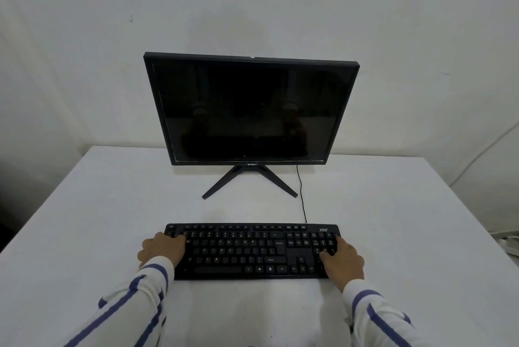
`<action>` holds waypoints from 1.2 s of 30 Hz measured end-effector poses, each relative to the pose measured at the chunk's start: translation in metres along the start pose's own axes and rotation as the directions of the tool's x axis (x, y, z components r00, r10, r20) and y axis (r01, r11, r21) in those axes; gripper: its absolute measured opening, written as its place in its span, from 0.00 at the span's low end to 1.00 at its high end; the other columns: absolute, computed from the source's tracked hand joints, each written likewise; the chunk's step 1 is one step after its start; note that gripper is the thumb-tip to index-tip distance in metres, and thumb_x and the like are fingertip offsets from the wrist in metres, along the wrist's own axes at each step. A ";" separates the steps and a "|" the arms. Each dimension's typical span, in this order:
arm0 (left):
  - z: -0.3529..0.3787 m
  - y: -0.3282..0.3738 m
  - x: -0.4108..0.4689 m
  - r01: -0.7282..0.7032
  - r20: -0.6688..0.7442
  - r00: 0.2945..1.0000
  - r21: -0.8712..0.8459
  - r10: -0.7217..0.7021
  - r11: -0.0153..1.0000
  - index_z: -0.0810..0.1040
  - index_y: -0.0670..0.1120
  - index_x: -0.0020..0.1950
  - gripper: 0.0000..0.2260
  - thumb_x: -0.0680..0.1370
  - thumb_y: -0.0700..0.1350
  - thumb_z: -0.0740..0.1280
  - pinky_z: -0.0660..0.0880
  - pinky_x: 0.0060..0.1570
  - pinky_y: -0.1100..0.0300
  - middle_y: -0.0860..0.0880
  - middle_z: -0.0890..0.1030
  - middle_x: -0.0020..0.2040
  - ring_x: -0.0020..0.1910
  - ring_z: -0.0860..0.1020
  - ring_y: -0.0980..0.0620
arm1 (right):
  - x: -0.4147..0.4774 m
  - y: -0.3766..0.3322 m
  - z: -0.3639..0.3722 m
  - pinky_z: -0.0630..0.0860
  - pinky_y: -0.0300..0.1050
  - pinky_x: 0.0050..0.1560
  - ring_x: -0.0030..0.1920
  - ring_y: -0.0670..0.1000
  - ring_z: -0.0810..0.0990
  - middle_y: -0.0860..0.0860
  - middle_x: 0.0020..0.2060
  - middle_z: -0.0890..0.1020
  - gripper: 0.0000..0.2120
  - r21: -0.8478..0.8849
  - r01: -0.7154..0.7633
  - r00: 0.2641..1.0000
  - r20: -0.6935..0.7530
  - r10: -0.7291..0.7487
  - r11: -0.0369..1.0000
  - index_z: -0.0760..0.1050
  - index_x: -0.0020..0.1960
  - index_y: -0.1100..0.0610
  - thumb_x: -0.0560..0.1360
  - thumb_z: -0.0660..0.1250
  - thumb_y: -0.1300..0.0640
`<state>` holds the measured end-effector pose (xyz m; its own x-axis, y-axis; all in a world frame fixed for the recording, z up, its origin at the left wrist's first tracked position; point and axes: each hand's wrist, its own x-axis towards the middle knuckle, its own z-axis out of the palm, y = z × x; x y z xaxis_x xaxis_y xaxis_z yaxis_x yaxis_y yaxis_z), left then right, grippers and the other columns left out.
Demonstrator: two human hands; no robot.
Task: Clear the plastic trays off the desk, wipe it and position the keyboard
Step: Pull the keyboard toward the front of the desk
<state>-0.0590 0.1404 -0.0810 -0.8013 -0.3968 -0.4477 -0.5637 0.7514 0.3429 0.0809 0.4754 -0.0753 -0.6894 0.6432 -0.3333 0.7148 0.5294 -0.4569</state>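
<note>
Looking down, I see the white rectangular table (84,220) carrying a black flat-screen monitor (250,110), screen dark, at the middle of its far edge. Toward the near edge, centred, the black plastic keyboard (252,251) lies flat. I have the left hand (161,251) gripping its left end and the right hand (344,261) gripping its right end, thumbs on the keys. A thin black cable (302,195) runs from below the monitor to the keyboard's rear edge.
</note>
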 end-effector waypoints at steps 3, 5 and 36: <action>-0.003 0.002 0.002 0.003 0.013 1.000 0.005 -0.003 1.000 0.71 0.41 0.65 0.22 0.76 0.53 0.61 0.67 0.59 0.50 0.37 0.71 0.62 0.61 0.70 0.38 | -0.002 0.000 -0.001 0.66 0.50 0.63 0.65 0.62 0.67 0.56 0.68 0.69 0.28 -0.012 0.008 1.000 0.006 -0.008 1.000 0.60 0.73 0.54 0.75 0.62 0.51; -0.004 0.002 0.004 0.001 0.016 1.000 0.014 -0.001 1.000 0.72 0.41 0.65 0.22 0.76 0.53 0.61 0.67 0.59 0.51 0.37 0.71 0.62 0.61 0.70 0.38 | -0.004 0.001 0.000 0.66 0.50 0.62 0.65 0.62 0.67 0.56 0.67 0.69 0.28 -0.014 0.017 1.000 0.010 -0.017 1.000 0.60 0.73 0.54 0.75 0.62 0.51; 0.008 -0.024 0.003 -0.065 -0.023 0.998 0.013 0.065 0.998 0.76 0.44 0.55 0.17 0.73 0.53 0.62 0.65 0.46 0.53 0.40 0.75 0.53 0.55 0.72 0.39 | -0.015 0.018 -0.011 0.67 0.48 0.60 0.55 0.58 0.75 0.53 0.54 0.79 0.12 0.057 0.091 0.995 0.033 -0.093 0.994 0.72 0.57 0.54 0.74 0.63 0.55</action>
<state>-0.0468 0.1256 -0.0974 -0.8405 -0.3591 -0.4057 -0.5082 0.7822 0.3604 0.1058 0.4814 -0.0697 -0.7563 0.5727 -0.3162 0.6413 0.5534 -0.5314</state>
